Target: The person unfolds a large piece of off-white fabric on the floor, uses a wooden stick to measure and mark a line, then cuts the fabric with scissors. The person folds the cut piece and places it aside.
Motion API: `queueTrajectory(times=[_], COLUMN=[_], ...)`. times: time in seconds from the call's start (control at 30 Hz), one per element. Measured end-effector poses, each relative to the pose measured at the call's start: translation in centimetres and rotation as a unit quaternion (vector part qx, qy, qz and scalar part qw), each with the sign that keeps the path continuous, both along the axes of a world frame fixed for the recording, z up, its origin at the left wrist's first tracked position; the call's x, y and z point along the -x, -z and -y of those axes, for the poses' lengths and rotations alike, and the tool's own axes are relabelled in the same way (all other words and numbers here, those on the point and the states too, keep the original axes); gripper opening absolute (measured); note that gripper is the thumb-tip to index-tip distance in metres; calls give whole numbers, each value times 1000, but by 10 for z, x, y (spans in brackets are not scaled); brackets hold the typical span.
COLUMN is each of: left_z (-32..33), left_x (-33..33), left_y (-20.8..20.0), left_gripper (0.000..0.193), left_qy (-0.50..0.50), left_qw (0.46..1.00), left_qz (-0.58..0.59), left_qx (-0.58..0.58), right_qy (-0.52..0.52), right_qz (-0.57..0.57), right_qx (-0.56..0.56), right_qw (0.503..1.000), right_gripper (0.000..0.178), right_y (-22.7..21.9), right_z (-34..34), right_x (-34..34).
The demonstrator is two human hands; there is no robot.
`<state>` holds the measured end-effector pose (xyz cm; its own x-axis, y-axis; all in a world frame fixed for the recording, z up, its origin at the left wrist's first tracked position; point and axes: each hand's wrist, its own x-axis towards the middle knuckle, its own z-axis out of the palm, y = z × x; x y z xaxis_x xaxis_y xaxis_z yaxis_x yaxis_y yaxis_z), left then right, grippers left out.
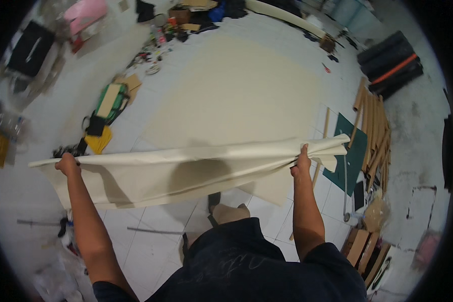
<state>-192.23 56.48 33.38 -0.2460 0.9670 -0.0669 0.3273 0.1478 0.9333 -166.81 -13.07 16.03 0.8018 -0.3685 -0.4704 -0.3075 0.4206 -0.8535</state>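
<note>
A long cream sheet of fabric-like material is stretched across in front of me, raised off the floor. My left hand is closed on its upper edge near the left end. Toward the right end, my right hand grips the same sheet, which bunches into folds there. Its lower part hangs down in front of my legs, with shadows across it. Beyond it, a wide cream sheet lies flat on the tiles; whether the two are one piece I cannot tell.
At right lie a green cutting mat, cardboard tubes and dark rolls. A green bag and yellow cloth lie at left. Red-handled scissors rest beyond the flat sheet. A metal rod lies near my feet.
</note>
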Motion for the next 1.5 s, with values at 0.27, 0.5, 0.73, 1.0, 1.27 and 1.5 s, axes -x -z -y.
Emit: queueTrajectory(times=[0.27, 0.5, 0.73, 1.0, 1.27, 1.5], left_z=[43, 122, 169, 225, 331, 133], left_x=[-216, -217, -255, -432, -569, -499], left_y=[56, 230, 288, 377, 371, 454], left_gripper=[55, 49, 58, 89, 115, 70], left_qy=[495, 577, 593, 638, 685, 602], left_qw=[864, 763, 645, 677, 378, 584], left_qz=[82, -210, -343, -328, -618, -415], left_qx=[-37, 202, 338, 166, 77, 354], right_qy=[89, 21, 74, 30, -6, 218], right_qz=[-65, -209, -207, -203, -247, -348], right_qx=[-108, -60, -112, 28, 160, 55], right_qw=[988, 976, 969, 978, 956, 910], right_gripper=[78, 53, 49, 53, 48, 48], right_y=[22, 109, 153, 37, -48, -39], right_z=[37, -38, -117, -119, -160, -161], right_x=[-47, -40, -22, -63, -35, 31])
